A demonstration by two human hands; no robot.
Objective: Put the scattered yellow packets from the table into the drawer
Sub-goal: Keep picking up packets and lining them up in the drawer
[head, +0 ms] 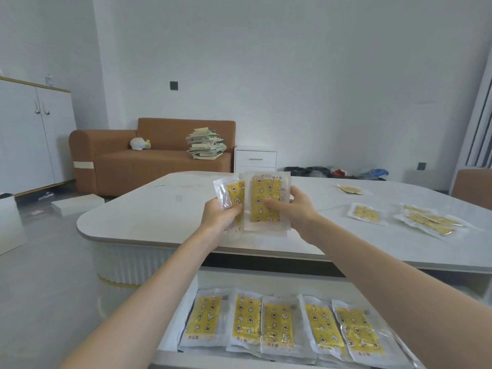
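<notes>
Fingers (235, 209) of our left hand (218, 215) and right hand (295, 206) pinch yellow packets (266, 189) upright over the tabletop (159, 209); we judge they are being squared to lie flat in the open drawer (266, 279) below.

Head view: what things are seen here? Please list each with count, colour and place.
table: one, white, centre
drawer: one, white, open under table
drawer packets: five on top, yellow, in drawer
held packets: at least two, yellow, above table
table packets: several, yellow, table's right part
sofa: one, brown, by wall
books: one pile, pale, on sofa
toy: one, white, on sofa
cabinet: one, white, far left
left hand: grips held packets
right hand: grips held packets
</notes>
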